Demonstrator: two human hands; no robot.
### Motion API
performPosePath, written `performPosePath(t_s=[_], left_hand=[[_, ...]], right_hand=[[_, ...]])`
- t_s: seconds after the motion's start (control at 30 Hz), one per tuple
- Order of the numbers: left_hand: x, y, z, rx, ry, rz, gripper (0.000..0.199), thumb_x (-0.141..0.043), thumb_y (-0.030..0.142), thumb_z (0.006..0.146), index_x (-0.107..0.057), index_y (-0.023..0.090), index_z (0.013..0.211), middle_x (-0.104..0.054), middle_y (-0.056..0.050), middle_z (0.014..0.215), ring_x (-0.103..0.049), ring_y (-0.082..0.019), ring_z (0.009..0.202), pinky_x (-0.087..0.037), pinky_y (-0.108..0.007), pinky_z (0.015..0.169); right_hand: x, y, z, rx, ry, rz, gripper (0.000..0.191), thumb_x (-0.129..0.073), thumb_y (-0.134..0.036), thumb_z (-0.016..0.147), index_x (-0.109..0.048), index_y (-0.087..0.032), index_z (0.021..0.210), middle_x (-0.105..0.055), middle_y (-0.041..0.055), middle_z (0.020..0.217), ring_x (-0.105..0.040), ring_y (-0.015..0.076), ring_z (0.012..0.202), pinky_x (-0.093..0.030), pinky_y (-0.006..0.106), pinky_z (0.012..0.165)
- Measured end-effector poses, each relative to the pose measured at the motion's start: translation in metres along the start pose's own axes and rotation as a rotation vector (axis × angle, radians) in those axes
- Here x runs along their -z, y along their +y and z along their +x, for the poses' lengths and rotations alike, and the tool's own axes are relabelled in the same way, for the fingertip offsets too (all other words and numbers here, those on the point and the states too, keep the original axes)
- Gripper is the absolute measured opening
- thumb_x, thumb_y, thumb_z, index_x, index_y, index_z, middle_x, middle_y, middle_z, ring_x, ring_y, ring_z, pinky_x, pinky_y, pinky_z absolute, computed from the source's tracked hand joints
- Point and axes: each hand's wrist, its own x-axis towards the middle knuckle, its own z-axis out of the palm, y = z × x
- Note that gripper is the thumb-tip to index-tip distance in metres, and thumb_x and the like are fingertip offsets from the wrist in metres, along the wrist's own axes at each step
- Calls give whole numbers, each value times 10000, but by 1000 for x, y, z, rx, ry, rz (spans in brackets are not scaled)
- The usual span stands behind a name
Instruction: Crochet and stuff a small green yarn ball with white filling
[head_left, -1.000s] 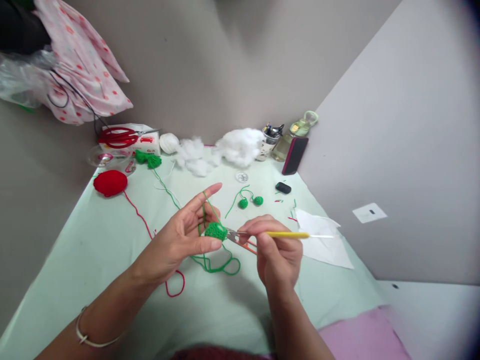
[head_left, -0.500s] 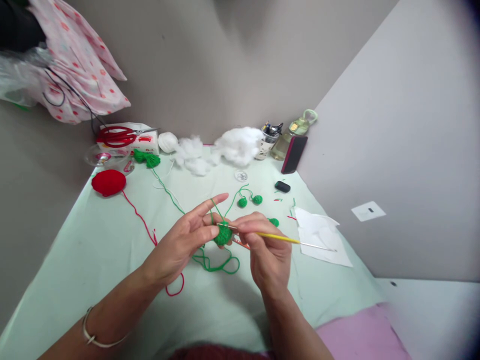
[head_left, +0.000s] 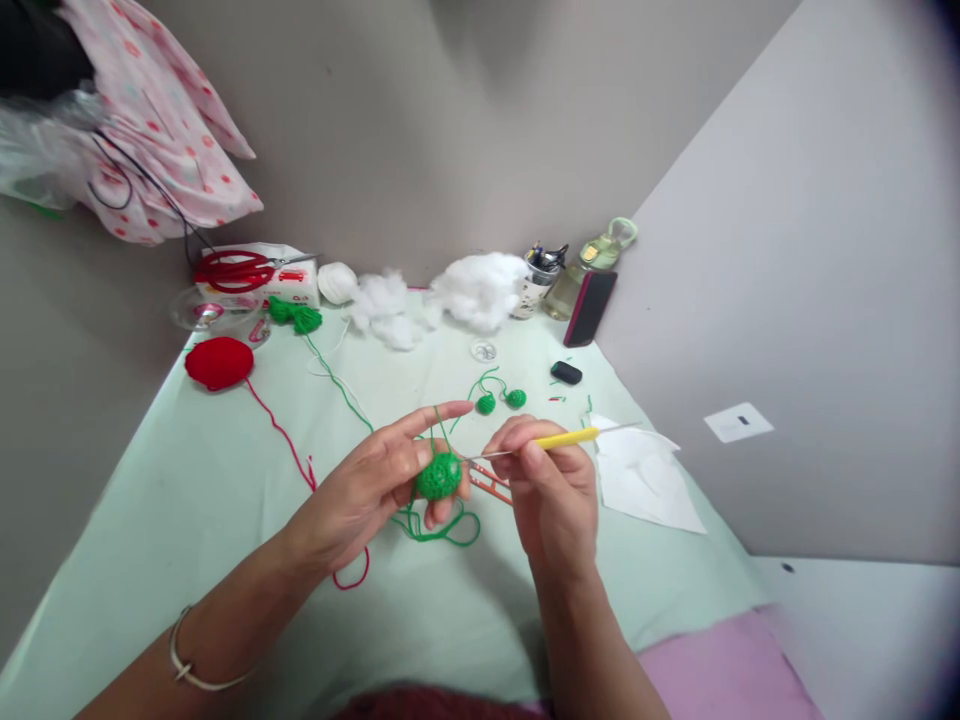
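Note:
My left hand [head_left: 379,475] is closed on a small green crocheted ball [head_left: 439,476], pinched between thumb and fingers. Green yarn [head_left: 442,425] runs up over its raised index finger. In my right hand [head_left: 551,490] is a crochet hook [head_left: 566,438] with a yellow handle and thin metal ends; its left tip meets the ball's right side. Loose loops of green yarn [head_left: 457,530] lie on the cloth below the ball. Behind the hands sit two smaller green crocheted balls [head_left: 486,403] with yarn tails. An orange object [head_left: 491,484] shows partly between the hands.
A red yarn ball [head_left: 219,362], green yarn bundle [head_left: 295,314] and red-handled scissors [head_left: 236,270] are at the left. White stuffing [head_left: 480,290], a pen cup [head_left: 536,280], a bottle [head_left: 589,265] and a phone [head_left: 590,308] line the back. White paper [head_left: 645,475] lies right.
My right hand has moved slightly right, and the hook has tilted, its right end rising. The green ball has turned and shifted slightly down and left; my left index finger reaches further right.

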Motion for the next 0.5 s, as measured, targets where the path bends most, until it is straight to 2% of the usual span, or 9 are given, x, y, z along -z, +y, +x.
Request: performPosePath(t_s=[0.1, 0.2, 0.27, 0.33, 0.5], left_hand=[[0, -3, 1, -67, 41, 80, 612, -703, 283, 953, -491, 247, 1527, -730, -31, 989, -687, -162, 858, -514, -299, 830], [0, -6, 2, -125, 82, 157, 670, -769, 248, 914, -500, 318, 1524, -724, -33, 1132, -681, -188, 1049, -506, -311, 948], [-1, -6, 1, -140, 119, 197, 658, -794, 257, 898, -534, 333, 1497, -715, -23, 1143, -678, -184, 1055, -513, -304, 950], [-3, -6, -1, -136, 163, 235, 644, -810, 256, 887, -561, 342, 1475, -709, -9, 1123, -679, -175, 1049, -517, -291, 945], [-9, -7, -3, -112, 176, 263, 624, -836, 261, 854, -610, 347, 1429, -690, 14, 1006, -685, -179, 1007, -536, -302, 931]], right_hand=[[-1, 0, -1, -1, -2, 4, 140, -718, -334, 952, -800, -250, 876, -697, 22, 748, -547, 147, 623, -441, 283, 554], [-4, 3, -7, 130, -10, -180, 123, -693, -287, 976, -814, -276, 959, -736, 36, 853, -624, 174, 745, -510, 315, 643], [-6, 4, -10, 218, -18, -326, 157, -671, -236, 989, -818, -287, 1013, -758, 49, 934, -673, 207, 887, -548, 359, 750], [-8, 4, -12, 247, -29, -393, 193, -651, -205, 999, -814, -297, 1048, -774, 52, 997, -695, 229, 970, -557, 400, 826], [-9, 5, -12, 270, -26, -409, 206, -640, -207, 1013, -808, -314, 1066, -805, 31, 999, -714, 220, 937, -546, 410, 840]])
